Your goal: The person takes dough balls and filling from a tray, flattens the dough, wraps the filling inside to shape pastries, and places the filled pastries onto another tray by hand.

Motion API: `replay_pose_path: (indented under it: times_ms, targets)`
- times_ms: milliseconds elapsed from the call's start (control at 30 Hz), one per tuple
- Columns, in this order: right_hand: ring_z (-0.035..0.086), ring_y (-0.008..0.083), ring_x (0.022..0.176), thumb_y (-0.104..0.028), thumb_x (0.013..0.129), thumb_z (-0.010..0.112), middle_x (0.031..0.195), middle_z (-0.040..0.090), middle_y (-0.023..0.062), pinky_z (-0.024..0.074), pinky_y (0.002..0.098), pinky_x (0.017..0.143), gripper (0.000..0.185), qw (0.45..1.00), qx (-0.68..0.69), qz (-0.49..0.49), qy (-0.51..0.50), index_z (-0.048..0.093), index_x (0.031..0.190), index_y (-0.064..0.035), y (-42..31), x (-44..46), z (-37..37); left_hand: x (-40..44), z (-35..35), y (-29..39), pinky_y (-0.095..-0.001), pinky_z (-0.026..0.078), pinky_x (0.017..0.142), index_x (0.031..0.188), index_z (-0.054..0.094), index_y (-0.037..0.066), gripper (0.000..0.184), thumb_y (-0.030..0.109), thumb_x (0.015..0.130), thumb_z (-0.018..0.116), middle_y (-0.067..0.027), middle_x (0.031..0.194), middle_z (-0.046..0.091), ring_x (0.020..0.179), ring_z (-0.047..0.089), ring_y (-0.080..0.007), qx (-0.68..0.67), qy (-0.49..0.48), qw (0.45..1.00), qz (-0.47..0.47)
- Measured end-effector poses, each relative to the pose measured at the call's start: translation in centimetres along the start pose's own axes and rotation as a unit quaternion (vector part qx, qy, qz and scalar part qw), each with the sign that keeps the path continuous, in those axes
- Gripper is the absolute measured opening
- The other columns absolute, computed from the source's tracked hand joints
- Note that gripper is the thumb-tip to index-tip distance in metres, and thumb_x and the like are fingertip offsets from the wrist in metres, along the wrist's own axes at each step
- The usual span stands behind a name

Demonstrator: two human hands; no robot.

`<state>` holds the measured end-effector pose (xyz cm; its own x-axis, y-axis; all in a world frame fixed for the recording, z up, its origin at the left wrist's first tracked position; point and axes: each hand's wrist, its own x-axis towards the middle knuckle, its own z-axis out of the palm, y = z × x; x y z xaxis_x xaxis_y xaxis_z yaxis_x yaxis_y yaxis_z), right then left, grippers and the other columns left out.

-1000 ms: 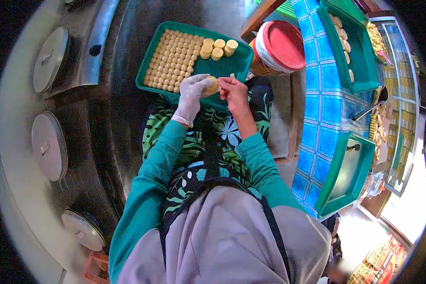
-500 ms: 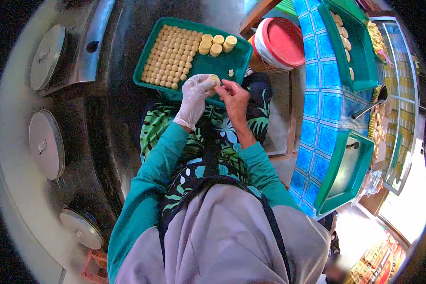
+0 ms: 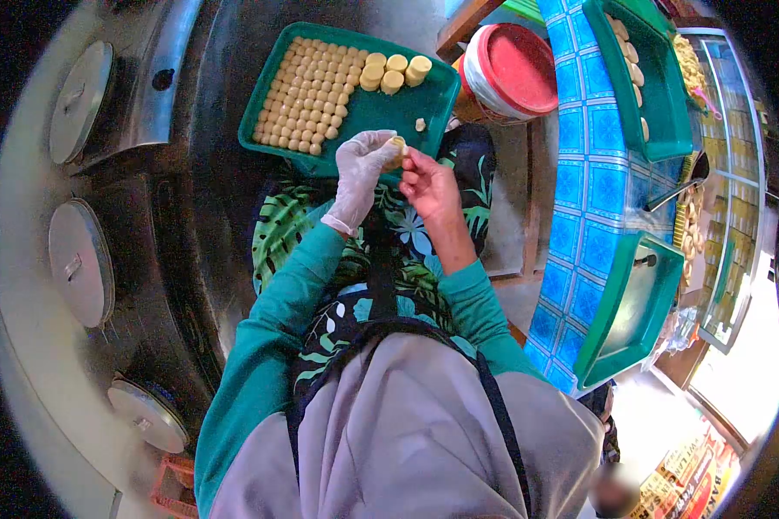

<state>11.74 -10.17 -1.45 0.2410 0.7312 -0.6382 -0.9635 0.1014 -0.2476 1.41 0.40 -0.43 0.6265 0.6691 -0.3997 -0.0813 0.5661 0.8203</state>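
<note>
My left hand, in a thin white glove, pinches a small pale-yellow dough round by its left side. Bare, my right hand has thumb and fingertips closed at the right edge of that same round. Both hands are over the near edge of a green tray, above my lap. On the tray's left side lie tight rows of small dough balls. Short stacks of pale-yellow rounds stand at its upper right, and a small dough scrap lies below them.
To the right, a table with a blue tiled-pattern cloth bears a green tray with oval dough pieces and another green tray. A red-lidded bucket stands beyond my tray. Round metal lids line the dark left surface.
My right hand has shifted down a little and turned, its fingertips now at the round's edge. More of the round shows. My left hand keeps its hold, slightly lower.
</note>
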Motion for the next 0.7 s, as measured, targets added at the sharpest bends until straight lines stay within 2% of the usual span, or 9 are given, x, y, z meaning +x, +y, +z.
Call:
replay_pose_path:
  times_ms: [67, 100, 133, 167, 200, 267, 400, 567, 700]
  targets:
    - [0.056, 0.0169, 0.058, -0.012, 0.087, 0.064, 0.07, 0.061, 0.0061, 0.0414, 0.0346, 0.049, 0.013, 0.969, -0.204, -0.113, 0.082, 0.066, 0.096, -0.002, 0.7, -1.8, 2.4, 0.0, -0.1, 0.1, -0.0261, 0.054, 0.073, 0.108, 0.063, -0.003, 0.026, 0.009, 0.086, 0.068, -0.009, 0.097, 0.069, 0.081, 0.066, -0.0145, -0.02, -0.001, 1.0, 0.001]
    - [0.056, 0.0169, 0.058, -0.012, 0.087, 0.064, 0.07, 0.061, 0.0061, 0.0414, 0.0346, 0.049, 0.013, 0.969, -0.204, -0.113, 0.083, 0.066, 0.096, -0.002, 1.0, -2.1, 2.7, -0.1, 0.0, 0.1, -0.0265, 0.054, 0.073, 0.106, 0.063, -0.004, 0.024, 0.007, 0.085, 0.068, -0.0098, 0.097, 0.069, 0.081, 0.066, -0.015, -0.04, -0.004, 0.999, 0.002]
    - [0.058, 0.021, 0.059, -0.01, 0.086, 0.064, 0.072, 0.06, 0.0085, 0.0434, 0.0355, 0.05, 0.016, 0.818, -0.48, -0.308, 0.068, 0.067, 0.099, -0.0017, 1.2, -2.4, 2.8, 0.0, -0.1, 0.1, -0.0265, 0.054, 0.073, 0.106, 0.063, -0.004, 0.024, 0.007, 0.085, 0.068, -0.0098, 0.097, 0.069, 0.081, 0.066, -0.015, -0.041, -0.005, 0.999, 0.001]
    - [0.059, 0.0251, 0.061, -0.008, 0.084, 0.064, 0.073, 0.059, 0.0108, 0.0455, 0.0365, 0.052, 0.02, 0.555, -0.691, -0.461, 0.043, 0.067, 0.102, -0.0014, 1.3, -2.7, 3.0, 0.0, -0.2, 0.2, -0.0271, 0.054, 0.076, 0.109, 0.063, -0.003, 0.026, 0.008, 0.087, 0.067, -0.0092, 0.099, 0.069, 0.084, 0.066, -0.015, -0.065, -0.026, 0.997, -0.03]
    - [0.059, 0.0251, 0.061, -0.008, 0.084, 0.064, 0.073, 0.059, 0.0108, 0.0455, 0.0365, 0.052, 0.02, 0.555, -0.692, -0.46, 0.044, 0.067, 0.102, -0.0014, 1.2, -3.8, 3.8, 0.1, -0.4, 0.2, -0.0276, 0.054, 0.079, 0.112, 0.062, -0.003, 0.028, 0.01, 0.088, 0.066, -0.0085, 0.101, 0.068, 0.087, 0.066, -0.0149, -0.089, -0.047, 0.993, -0.061]
    - [0.061, 0.0319, 0.067, -0.002, 0.079, 0.063, 0.078, 0.059, 0.0137, 0.0493, 0.0373, 0.059, 0.021, 0.429, -0.736, -0.523, 0.027, 0.067, 0.1, -0.0031, 0.6, -6.5, 6.7, 0.5, -0.6, 0.6, -0.0277, 0.054, 0.079, 0.114, 0.062, -0.003, 0.028, 0.009, 0.088, 0.064, -0.0084, 0.105, 0.067, 0.09, 0.065, -0.0151, -0.112, -0.082, 0.987, -0.076]
    - [0.062, 0.0308, 0.076, 0.003, 0.078, 0.063, 0.083, 0.058, 0.0131, 0.0505, 0.0383, 0.066, 0.021, 0.457, -0.692, -0.558, 0.012, 0.068, 0.097, -0.004, -1.9, -7.0, 7.8, 0.3, -0.6, 1.2, -0.0305, 0.056, 0.078, 0.118, 0.059, -0.003, 0.031, 0.009, 0.09, 0.061, -0.0116, 0.107, 0.066, 0.09, 0.066, -0.0196, -0.184, -0.102, 0.967, -0.144]
    - [0.061, 0.0287, 0.085, 0.007, 0.077, 0.061, 0.092, 0.059, 0.0122, 0.051, 0.036, 0.07, 0.036, 0.514, -0.722, -0.459, -0.062, 0.071, 0.107, -0.0094, -2.6, -4.5, 4.5, 0.1, -0.8, 0.8, -0.0317, 0.058, 0.077, 0.119, 0.059, -0.003, 0.031, 0.012, 0.092, 0.059, -0.012, 0.106, 0.066, 0.091, 0.067, -0.0212, -0.213, -0.164, 0.946, -0.183]
    - [0.063, 0.0256, 0.081, 0.008, 0.078, 0.06, 0.092, 0.061, 0.0121, 0.0514, 0.0344, 0.069, 0.035, 0.492, -0.723, -0.473, -0.107, 0.071, 0.107, -0.0077, -2.7, -4.4, 4.6, -0.5, -1.0, 1.9, -0.0325, 0.059, 0.076, 0.116, 0.059, -0.003, 0.029, 0.013, 0.092, 0.06, -0.0127, 0.104, 0.066, 0.09, 0.068, -0.0232, -0.206, -0.159, 0.948, -0.184]
